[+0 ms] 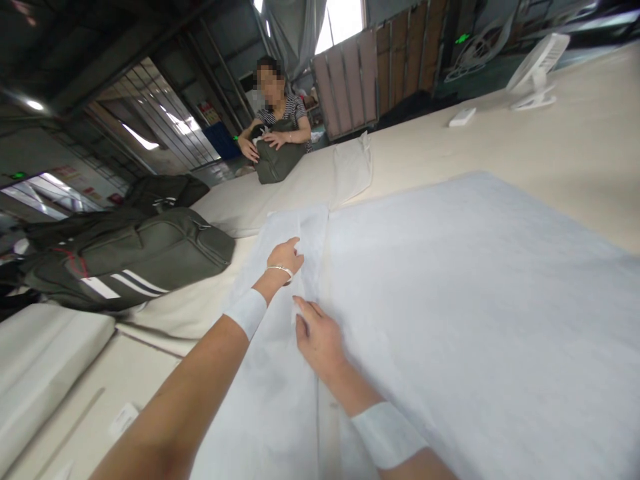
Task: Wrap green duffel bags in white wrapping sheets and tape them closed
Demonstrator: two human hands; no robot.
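Note:
A pale bluish-white sheet of thin cloth-like material (270, 380) lies lengthwise before me, with a ridge running up its middle. My left hand (286, 260) rests on its far part, index finger stretched forward and thumb apart from it. Nearer to me, my right hand (323, 340) is closed, thumb and fingers pinching a bit of the same sheet along the ridge. To the right, past a narrow gap, spreads a wider pale sheet (480, 313). White bands circle both my forearms, and a bracelet (280, 269) is on my left wrist.
Dark green bags with white stripes (145, 257) stand on the left beside a white roll or stack (45, 360). Across the cream-covered table (575, 140), a person (280, 120) handles another green bag (277, 160). A white fan (537, 70) stands far right.

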